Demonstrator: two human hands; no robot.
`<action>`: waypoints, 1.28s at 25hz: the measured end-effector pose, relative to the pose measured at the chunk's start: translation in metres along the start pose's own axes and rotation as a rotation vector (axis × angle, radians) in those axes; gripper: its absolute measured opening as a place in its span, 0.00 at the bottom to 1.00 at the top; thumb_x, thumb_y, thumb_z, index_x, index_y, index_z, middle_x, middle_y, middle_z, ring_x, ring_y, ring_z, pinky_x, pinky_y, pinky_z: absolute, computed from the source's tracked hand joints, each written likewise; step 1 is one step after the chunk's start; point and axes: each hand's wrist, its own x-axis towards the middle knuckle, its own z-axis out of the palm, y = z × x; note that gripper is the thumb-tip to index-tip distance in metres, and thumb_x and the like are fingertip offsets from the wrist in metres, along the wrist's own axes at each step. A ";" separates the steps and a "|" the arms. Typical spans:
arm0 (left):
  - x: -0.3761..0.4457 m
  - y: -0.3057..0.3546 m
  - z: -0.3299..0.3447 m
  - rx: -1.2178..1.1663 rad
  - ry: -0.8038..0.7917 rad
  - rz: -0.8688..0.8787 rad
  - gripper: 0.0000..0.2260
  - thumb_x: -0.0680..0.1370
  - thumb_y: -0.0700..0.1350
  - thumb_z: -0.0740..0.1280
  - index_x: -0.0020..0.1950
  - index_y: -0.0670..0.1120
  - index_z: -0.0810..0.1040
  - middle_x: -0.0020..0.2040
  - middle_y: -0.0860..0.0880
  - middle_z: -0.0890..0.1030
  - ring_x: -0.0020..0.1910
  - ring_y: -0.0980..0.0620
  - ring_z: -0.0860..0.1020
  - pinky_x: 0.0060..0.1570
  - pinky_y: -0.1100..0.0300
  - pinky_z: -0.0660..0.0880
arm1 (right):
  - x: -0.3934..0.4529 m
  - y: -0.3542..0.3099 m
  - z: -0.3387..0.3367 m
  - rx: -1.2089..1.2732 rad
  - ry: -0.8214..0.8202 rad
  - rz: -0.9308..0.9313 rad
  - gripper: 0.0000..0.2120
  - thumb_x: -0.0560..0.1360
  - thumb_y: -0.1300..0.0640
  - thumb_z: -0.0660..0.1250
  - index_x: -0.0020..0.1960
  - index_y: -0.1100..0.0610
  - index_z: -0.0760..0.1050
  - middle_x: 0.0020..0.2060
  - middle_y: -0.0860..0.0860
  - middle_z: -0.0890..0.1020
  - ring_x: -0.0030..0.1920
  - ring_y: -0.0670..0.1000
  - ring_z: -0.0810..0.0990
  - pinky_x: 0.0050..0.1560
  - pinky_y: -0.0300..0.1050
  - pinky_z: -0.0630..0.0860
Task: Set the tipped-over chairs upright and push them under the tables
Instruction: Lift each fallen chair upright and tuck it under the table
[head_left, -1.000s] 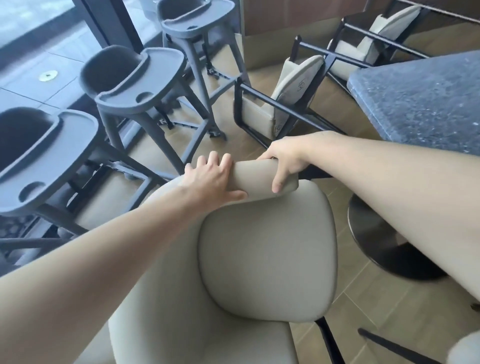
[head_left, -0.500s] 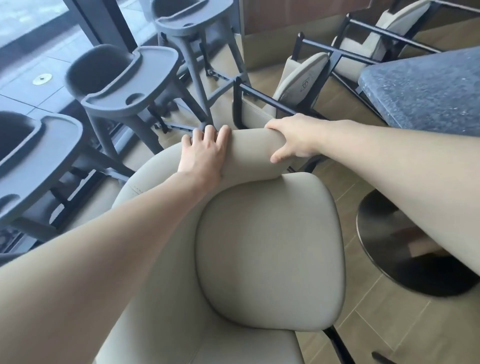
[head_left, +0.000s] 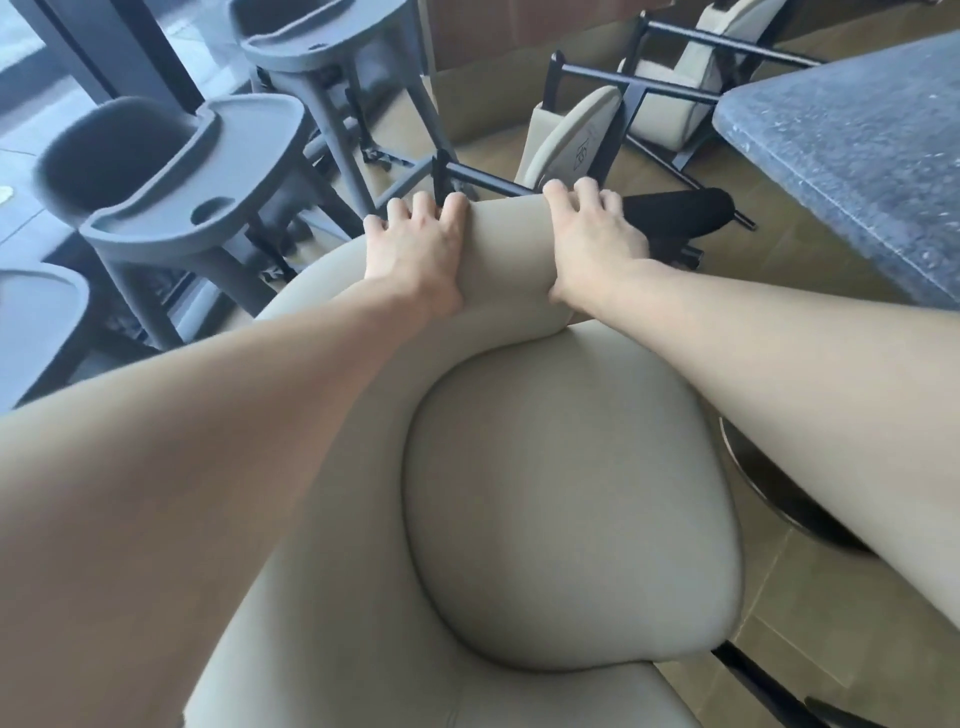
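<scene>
A beige padded chair (head_left: 561, 499) stands right below me, its seat cushion facing up. My left hand (head_left: 415, 254) and my right hand (head_left: 597, 244) both grip the rolled end of its curved backrest, fingers curled over the far side. Beyond it, a second beige chair (head_left: 576, 140) with black legs lies tipped over on the floor. A third tipped chair (head_left: 696, 67) lies further back. The speckled grey table (head_left: 852, 156) is at the right, and its round dark base (head_left: 779, 493) is partly hidden by my right arm.
Several grey high chairs with trays (head_left: 197, 202) stand in a row at the left along the window. A black cylinder (head_left: 680, 213) lies just past my right hand. Brown tiled floor (head_left: 810, 613) shows at the lower right.
The chair has come closer under me and nearer the table. Both hands have kept their grip on the backrest end, and the right hand's fingers now wrap further over it.
</scene>
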 end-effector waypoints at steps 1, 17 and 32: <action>0.006 -0.002 0.001 -0.007 -0.013 0.001 0.41 0.67 0.44 0.77 0.75 0.47 0.59 0.67 0.41 0.68 0.67 0.38 0.67 0.62 0.44 0.66 | 0.005 -0.003 -0.002 -0.001 -0.016 0.023 0.48 0.67 0.59 0.79 0.76 0.51 0.53 0.70 0.55 0.62 0.71 0.59 0.63 0.51 0.53 0.72; 0.127 -0.040 0.049 -0.140 -0.124 0.127 0.40 0.65 0.49 0.81 0.71 0.47 0.63 0.65 0.41 0.70 0.65 0.39 0.68 0.58 0.47 0.65 | 0.123 -0.030 0.013 -0.202 -0.141 0.081 0.39 0.70 0.55 0.79 0.72 0.56 0.60 0.66 0.57 0.71 0.65 0.64 0.72 0.45 0.51 0.67; 0.178 -0.046 0.078 -0.180 -0.168 0.129 0.40 0.66 0.50 0.81 0.71 0.48 0.64 0.65 0.41 0.71 0.66 0.39 0.69 0.63 0.46 0.65 | 0.181 -0.030 0.046 -0.148 -0.193 0.109 0.35 0.70 0.55 0.79 0.70 0.54 0.62 0.66 0.56 0.71 0.65 0.65 0.71 0.46 0.51 0.68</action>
